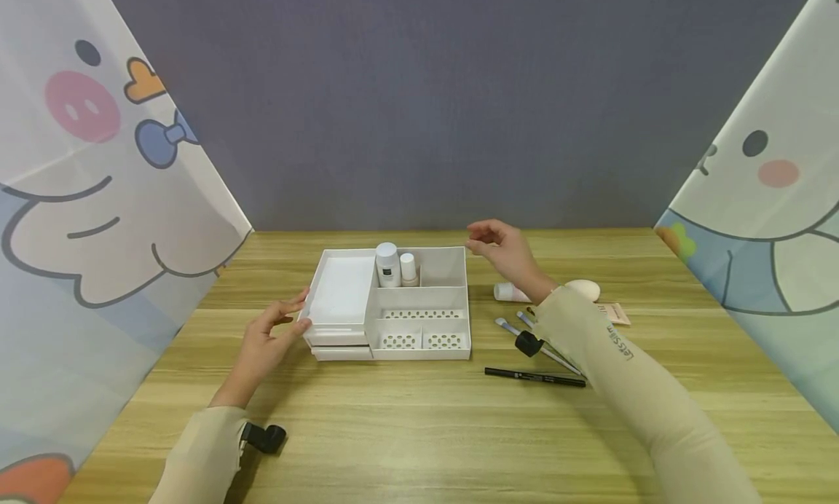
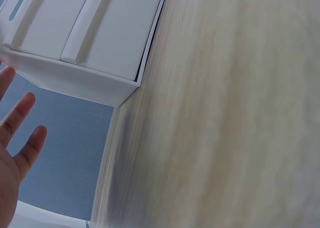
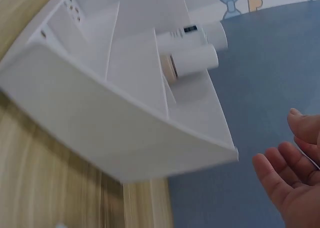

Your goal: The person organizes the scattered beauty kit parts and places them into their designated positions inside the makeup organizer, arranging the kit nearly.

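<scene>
A white desktop organizer stands on the table, with drawers at its left and open compartments at its right. In its back middle compartment stand a white-capped bottle and a smaller beige bottle with a white cap. My left hand is at the organizer's left side, thumb and fingers spread along the edge. The left wrist view has the drawer fronts above the spread fingers. Just off the back right corner, my right hand hovers with loosely bent fingers, holding nothing.
Right of the organizer lie a white-capped tube, a white oval item, a beige packet, makeup brushes and a black pen. A grey panel rises behind the table; printed panels flank it.
</scene>
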Available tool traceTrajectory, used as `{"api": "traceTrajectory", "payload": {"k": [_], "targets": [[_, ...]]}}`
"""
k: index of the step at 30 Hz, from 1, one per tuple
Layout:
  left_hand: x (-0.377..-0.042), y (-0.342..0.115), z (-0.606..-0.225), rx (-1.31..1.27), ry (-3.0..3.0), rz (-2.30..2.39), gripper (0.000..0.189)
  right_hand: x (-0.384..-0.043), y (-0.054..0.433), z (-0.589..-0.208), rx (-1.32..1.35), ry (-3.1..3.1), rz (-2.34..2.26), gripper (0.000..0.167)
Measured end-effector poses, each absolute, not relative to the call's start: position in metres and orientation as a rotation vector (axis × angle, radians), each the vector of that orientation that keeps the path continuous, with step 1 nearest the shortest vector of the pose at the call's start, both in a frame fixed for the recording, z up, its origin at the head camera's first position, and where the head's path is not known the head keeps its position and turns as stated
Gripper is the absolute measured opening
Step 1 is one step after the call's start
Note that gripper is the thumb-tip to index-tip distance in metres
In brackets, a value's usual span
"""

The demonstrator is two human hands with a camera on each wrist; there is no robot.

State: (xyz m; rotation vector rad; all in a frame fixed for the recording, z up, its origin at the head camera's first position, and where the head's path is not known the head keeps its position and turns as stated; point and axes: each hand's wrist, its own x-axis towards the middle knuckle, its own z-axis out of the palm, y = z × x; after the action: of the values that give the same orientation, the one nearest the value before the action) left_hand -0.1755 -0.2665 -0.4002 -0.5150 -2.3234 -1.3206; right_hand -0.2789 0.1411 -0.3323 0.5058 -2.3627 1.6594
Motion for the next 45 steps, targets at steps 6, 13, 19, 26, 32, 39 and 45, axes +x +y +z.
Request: {"api": "traceTrajectory", "payload": {"k": [6,13,19,26,32,39,45], "targets": [[-0.176,-0.267,-0.4,-0.518,-2.332,-1.304,0.025,-0.278,0.163,-0.33,0.515,-2.423,1.631,0.031],[-0.177,-0.268,-0.401,-0.517,-2.328,-1.313,0.025,-0.279,0.192,-0.329,0.499,-2.603,1.583,0.037],[-0.175,-0.265,-0.398,-0.49,-2.346,-1.303,0.028,-0.281,0.216,-0.333,0.494,-2.712,1.528,0.041],[-0.162,-0.254,-0.378,-0.498,-2.355,-1.289,0.024,-0.284,0.241,-0.342,0.517,-2.817,1.38,0.04],[-0.157,-0.249,-0.371,-0.503,-2.352,-1.306,0.024,-0.288,0.259,-0.352,0.559,-2.873,1.343,0.041],[-0.16,-0.252,-0.376,-0.496,-2.371,-1.295,0.024,-0.294,0.273,-0.364,0.589,-2.961,1.351,0.053],[-0.176,-0.268,-0.4,-0.492,-2.373,-1.283,0.029,-0.298,0.279,-0.367,0.61,-3.047,1.206,0.058]]}}
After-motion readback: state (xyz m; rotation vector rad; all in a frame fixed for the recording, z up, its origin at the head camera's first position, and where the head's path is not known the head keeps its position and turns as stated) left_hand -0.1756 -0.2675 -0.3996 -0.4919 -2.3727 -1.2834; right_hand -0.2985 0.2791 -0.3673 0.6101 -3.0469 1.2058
